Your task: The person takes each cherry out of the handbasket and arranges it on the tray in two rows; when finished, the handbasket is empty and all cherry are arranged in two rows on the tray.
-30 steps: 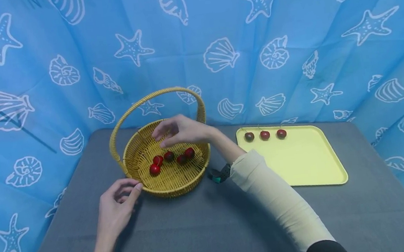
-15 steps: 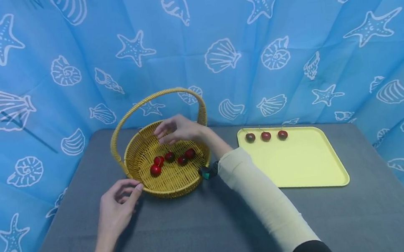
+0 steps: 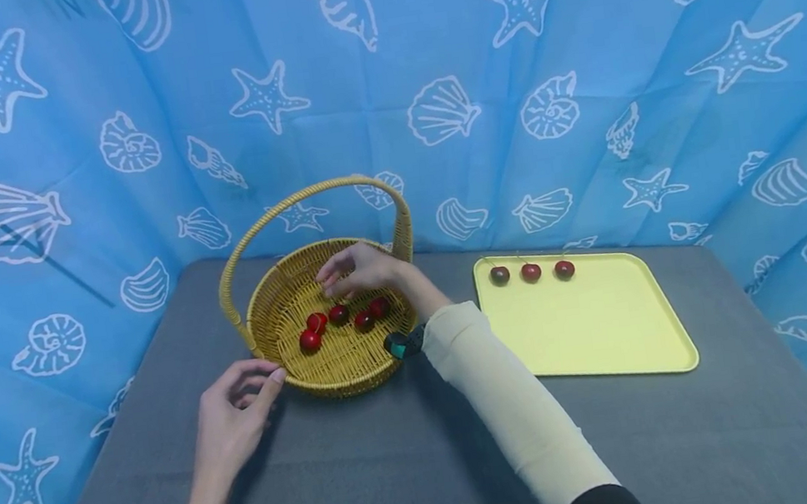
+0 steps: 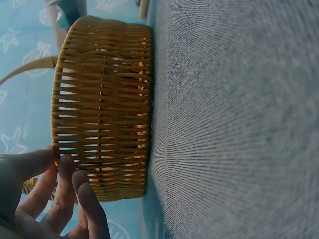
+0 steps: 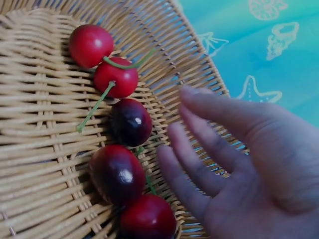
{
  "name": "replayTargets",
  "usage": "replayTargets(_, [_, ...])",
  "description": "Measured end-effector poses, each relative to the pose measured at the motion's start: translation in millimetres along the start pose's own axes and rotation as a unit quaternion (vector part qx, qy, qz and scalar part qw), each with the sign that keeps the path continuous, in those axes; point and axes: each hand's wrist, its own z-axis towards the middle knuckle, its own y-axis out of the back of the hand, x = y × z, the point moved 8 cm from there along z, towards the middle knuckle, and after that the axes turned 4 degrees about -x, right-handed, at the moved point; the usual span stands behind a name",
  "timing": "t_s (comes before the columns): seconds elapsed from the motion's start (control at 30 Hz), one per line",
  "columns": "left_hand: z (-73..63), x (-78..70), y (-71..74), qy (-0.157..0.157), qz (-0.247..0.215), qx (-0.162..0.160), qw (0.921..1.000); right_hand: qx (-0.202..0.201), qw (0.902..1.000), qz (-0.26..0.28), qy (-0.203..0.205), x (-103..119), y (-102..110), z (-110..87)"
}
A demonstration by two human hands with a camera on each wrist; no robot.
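A yellow wicker basket [image 3: 343, 377] with a tall arched handle stands at the table's middle left. Several cherries lie inside, among them a bright red cherry [image 5: 91, 46] and a dark cherry [image 5: 130, 122]; green stems show on some. My left hand [image 3: 235, 416] pinches the basket's near-left rim between thumb and fingers, as the left wrist view [image 4: 55, 194] also shows from outside the wall. Over the basket's far right part hovers my right hand [image 3: 363, 267], fingers loosely bent, thumb apart, holding nothing. In the right wrist view its fingertips [image 5: 167, 157] are close beside the cherries.
To the right lies a yellow tray [image 3: 594, 329] with three cherries in a row along its far edge, the middle one [image 3: 530, 272] red. A grey cloth [image 3: 370, 475] covers the table. Behind it hangs a blue curtain [image 3: 367, 80] with white shells and starfish.
My right hand has moved slightly right and lower over the basket, nearer the cherries, and its forearm has swung left. The left hand stays at the rim.
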Motion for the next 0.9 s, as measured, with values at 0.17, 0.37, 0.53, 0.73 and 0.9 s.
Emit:
replayTargets(0.17, [0.2, 0.2, -1.0, 0.002, 0.003, 0.001, 1.0000, 0.025, 0.9995, -0.005, -0.018, -12.0, -4.7, -0.8])
replayTargets(0.37, [0.0, 0.7, -0.2, 0.002, 0.002, 0.000, 1.0000, 0.068, 0.9969, -0.037, -0.014, -15.4, -13.0, -1.8])
replayTargets(0.53, [0.1, -0.5, -0.1, -0.003, -0.004, -0.002, 1.0000, 0.077, 0.9957, -0.049, -0.013, -15.5, -14.7, -2.5])
replayTargets(0.73, [-0.1, -0.6, -0.2, -0.008, -0.006, -0.007, 0.9999, 0.065, 0.9951, -0.075, 0.008, -12.4, -12.2, -4.8])
replayTargets(0.9, [-0.4, -1.0, -0.1, -0.007, -0.003, -0.005, 1.0000, 0.039, 0.9951, -0.087, 0.025, -6.5, -4.4, -7.9])
